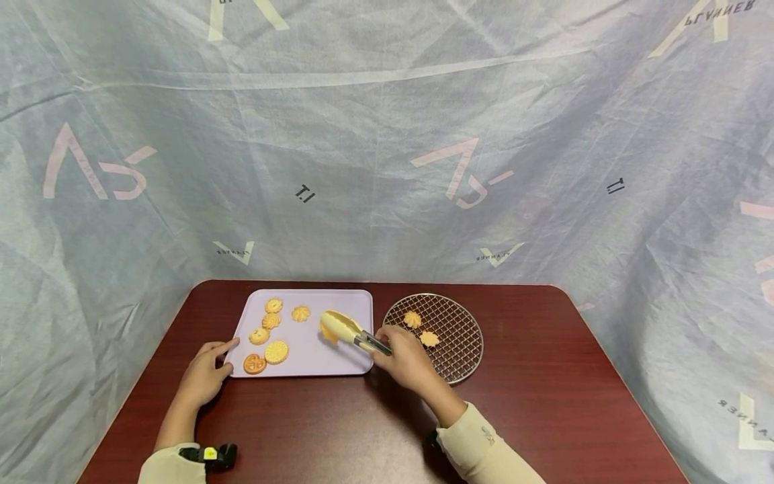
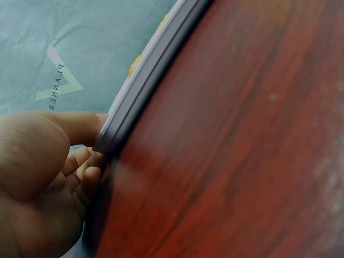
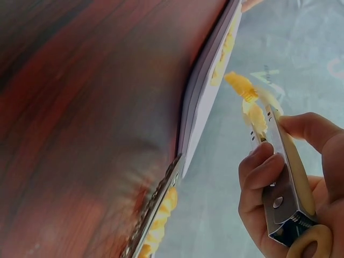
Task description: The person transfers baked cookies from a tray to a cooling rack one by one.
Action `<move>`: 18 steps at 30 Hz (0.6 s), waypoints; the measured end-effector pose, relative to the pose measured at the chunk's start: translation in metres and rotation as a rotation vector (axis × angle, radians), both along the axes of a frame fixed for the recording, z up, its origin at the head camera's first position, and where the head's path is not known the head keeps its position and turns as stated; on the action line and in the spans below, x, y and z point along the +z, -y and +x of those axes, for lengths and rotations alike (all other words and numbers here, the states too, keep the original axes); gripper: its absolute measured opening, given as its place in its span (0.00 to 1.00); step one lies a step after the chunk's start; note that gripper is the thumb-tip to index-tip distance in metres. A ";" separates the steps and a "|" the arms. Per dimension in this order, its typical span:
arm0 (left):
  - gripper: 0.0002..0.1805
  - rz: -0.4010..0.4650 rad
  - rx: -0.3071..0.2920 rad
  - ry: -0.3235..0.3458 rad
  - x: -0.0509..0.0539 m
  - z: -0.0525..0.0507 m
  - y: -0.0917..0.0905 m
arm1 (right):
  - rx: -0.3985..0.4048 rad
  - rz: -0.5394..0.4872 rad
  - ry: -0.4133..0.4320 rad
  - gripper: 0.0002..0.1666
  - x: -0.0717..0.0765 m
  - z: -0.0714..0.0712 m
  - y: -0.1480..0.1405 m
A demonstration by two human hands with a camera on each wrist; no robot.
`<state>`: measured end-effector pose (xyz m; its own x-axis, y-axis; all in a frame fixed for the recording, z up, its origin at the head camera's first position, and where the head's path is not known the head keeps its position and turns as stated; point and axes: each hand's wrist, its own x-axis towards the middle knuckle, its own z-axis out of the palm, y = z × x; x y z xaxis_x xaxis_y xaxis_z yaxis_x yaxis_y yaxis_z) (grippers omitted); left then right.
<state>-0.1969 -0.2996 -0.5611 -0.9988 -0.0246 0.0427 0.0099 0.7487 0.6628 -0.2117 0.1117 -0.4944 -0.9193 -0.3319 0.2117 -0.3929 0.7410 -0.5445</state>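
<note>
the right hand (image 1: 404, 356) was curled round a pair of tongs (image 1: 375, 342), whose pale yellow tips pinched a cookie (image 1: 328, 335). the right wrist view showed that cookie raised clear of the tray; its outline looked scalloped, though blur and the tips made this hard to be sure of. below it lay the lilac tray (image 1: 347, 364), with a flower-shaped cookie (image 1: 300, 313) well inside and five more grouped toward its left side, among them a browner heart-patterned cookie (image 1: 254, 364) near the front corner. the left hand (image 1: 204, 374) was relaxed, fingers loosely extended, touching the tray's left edge near that corner. just right of the tray, a round wire rack (image 1: 462, 353) bore two flower-shaped cookies. both stood on a dark red wooden table (image 1: 544, 403), with a printed grey cloth (image 1: 363, 134) hanging behind.
</note>
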 end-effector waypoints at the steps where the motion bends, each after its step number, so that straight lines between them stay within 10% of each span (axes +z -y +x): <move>1: 0.30 -0.001 0.000 -0.001 0.000 0.000 0.000 | -0.003 -0.001 -0.001 0.13 0.000 0.001 -0.002; 18: 0.30 -0.008 0.000 -0.004 0.002 0.001 -0.001 | -0.040 -0.051 -0.016 0.13 -0.001 0.004 -0.026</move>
